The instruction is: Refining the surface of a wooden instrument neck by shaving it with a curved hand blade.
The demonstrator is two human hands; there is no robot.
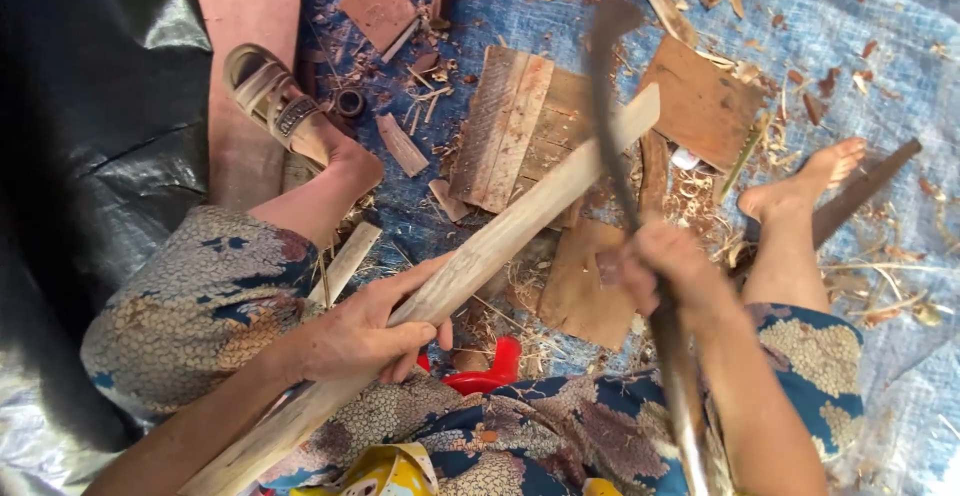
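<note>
A: Ground: blue tarp (860,46), shavings, board offcuts. Hands?

B: Left hand (365,331), fingers clamped on long wooden slat (480,256) across the lap; right hand (665,271) clamped on curved blade (605,86), raised. Step: trimming. Next stroke needs steady aim.

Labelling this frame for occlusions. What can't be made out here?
Head view:
- Curved blade: motion-blurred, edge unclear; its handle runs off the bottom edge.
- Wooden stick: near end cut off at the bottom; left hand covers its middle.
- Right hand: blurred, grip unclear.
- Red object: mostly hidden behind stick and clothing.
</note>
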